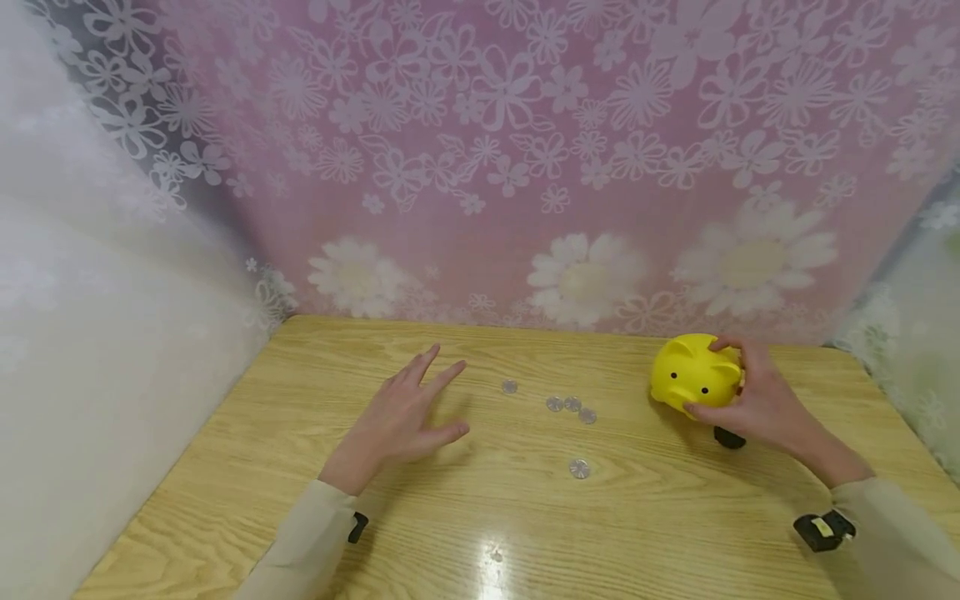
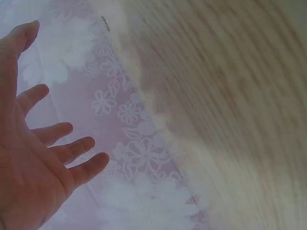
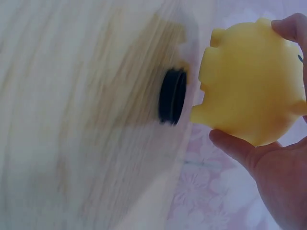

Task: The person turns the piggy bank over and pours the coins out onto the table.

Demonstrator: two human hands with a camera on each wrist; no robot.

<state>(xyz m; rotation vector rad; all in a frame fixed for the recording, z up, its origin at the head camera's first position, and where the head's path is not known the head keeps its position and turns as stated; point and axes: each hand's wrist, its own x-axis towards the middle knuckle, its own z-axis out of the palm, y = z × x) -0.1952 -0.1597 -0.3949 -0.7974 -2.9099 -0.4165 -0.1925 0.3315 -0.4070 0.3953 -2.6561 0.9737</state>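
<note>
A yellow piggy bank (image 1: pixel 693 375) with two black eyes is at the right side of the table. My right hand (image 1: pixel 761 408) grips it, thumb at the front and fingers over the top and back. The right wrist view shows the piggy bank (image 3: pixel 249 81) from its leg side, held close over the table. Beneath it lies a round black plug (image 3: pixel 172 96) with a ridged rim. On the left, my left hand (image 1: pixel 401 417) hovers with fingers spread and holds nothing. Right of those fingers lie several silver coins (image 1: pixel 572 404), three of them close together.
The wooden table (image 1: pixel 450 517) ends at the back against a pink flowered curtain (image 1: pixel 450 208). Pale cloth (image 1: pixel 112 333) hangs along the left side, and more flowered cloth borders the right. One coin (image 1: pixel 579 468) lies nearer the front than the others.
</note>
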